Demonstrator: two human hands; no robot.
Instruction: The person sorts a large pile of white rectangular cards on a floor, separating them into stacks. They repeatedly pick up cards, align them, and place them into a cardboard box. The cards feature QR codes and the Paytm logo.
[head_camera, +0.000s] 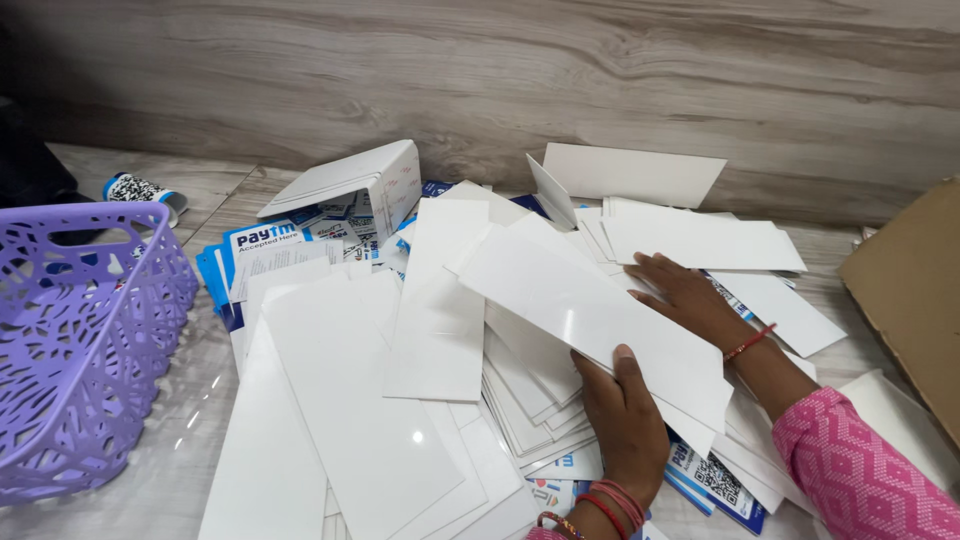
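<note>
My left hand (628, 420) grips the near edge of a long glossy white card (590, 320), thumb on top, holding it tilted above the pile. My right hand (688, 295) lies flat on the far side of that card, fingers spread toward the left. Under both hands lies a loose heap of white cards (440, 330) spread over the floor, with blue-and-white printed cards (715, 485) showing beneath. Bangles ring both wrists, and a pink patterned sleeve covers my right forearm.
A purple perforated plastic basket (75, 340) stands at the left. A small open white box (375, 185) lies tipped behind the pile by the wood-grain wall. A brown cardboard piece (915, 290) sits at the right edge. A patterned roll (140, 190) lies far left.
</note>
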